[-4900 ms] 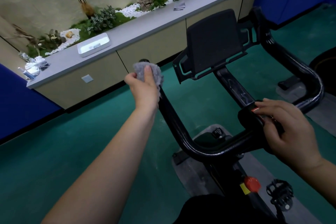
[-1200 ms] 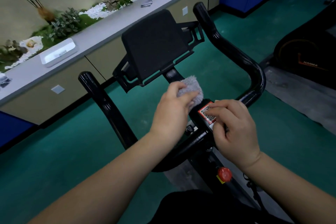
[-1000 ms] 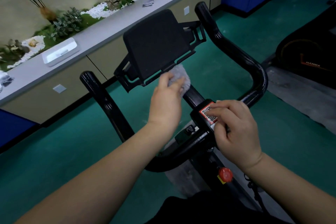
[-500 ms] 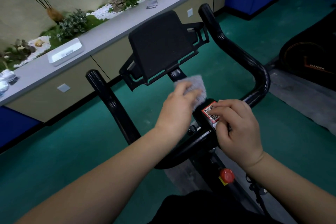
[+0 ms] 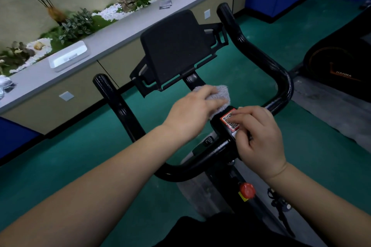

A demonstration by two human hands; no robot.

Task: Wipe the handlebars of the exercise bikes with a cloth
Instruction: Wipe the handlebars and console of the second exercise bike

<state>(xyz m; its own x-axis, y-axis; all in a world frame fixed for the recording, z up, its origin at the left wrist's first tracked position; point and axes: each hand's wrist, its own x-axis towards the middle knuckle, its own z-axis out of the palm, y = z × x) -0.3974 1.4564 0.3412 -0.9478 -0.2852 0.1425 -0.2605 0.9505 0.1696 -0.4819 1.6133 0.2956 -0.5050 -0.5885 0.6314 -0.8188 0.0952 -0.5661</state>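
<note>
at the bottom centre of the frame a dark garment edge shows, and two bare forearms reach up from the lower corners. just above it, a round red knob (image 5: 247,190) sits on the black bike frame, lower right of centre. the right hand (image 5: 259,138) lies right of centre, its grip curled round the black central block of the glossy black u-shaped handlebar (image 5: 281,78), fingertips touching a red-bordered square code sticker (image 5: 227,118). just left of it, the left hand (image 5: 190,115) lies with its fingers fairly straight, pressing a fluffy grey cloth (image 5: 219,97) down onto the black stem just above the sticker; whether the thumb hooks under the cloth i cannot tell. the cloth sits at the centre of the frame, between the block and the flat black tablet holder (image 5: 174,48) above it. the handlebar's left arm rises at centre left, its right arm at upper right. beyond lies green floor. at the far right edge stands a second dark machine (image 5: 341,66). across the upper left runs a long grey bench (image 5: 128,30) carrying a white rectangular tray (image 5: 68,56), with green plants (image 5: 76,24) and white pebbles behind it.
</note>
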